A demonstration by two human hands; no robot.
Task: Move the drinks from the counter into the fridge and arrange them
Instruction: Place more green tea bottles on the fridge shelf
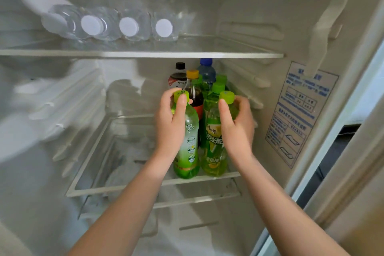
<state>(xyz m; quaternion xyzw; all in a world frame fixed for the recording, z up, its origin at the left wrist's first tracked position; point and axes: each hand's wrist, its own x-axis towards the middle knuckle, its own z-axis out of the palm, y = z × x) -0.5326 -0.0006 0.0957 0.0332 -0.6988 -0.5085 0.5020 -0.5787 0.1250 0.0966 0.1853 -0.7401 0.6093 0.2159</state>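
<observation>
Near the middle of the frame, the left green bottle (188, 145) and the right green bottle (214, 147) stood side by side on the right part of the middle shelf (124, 187). The left hand (170, 122) held the left green bottle by its neck, with the fingers wrapped round it and the thumb up by the cap. The right hand (236, 129) held the right green bottle the same way, with fingers curled round the neck just under the cap. Both bottles looked to be resting very close to the front rim of the shelf. That was the risky part, I think. If a hand let go too soon or bumped one, a tall thin bottle could tip and fall out of the fridge (249, 6). Holding them so high up could also let the bottoms swing. Right behind them was a crowd: a cola bottle (194, 93) with a yellow cap, a dark bottle (178, 78) with a black cap, a blue-capped water bottle (206, 70) and more green bottles (216, 91). These were in the way, so a hard push back could knock them over like pins. At the upper left of the frame, clear water bottles (128, 27) lay in a row on the top shelf (145, 55). At the right of the frame, a blue sticker (301, 114) was on the inside wall.
</observation>
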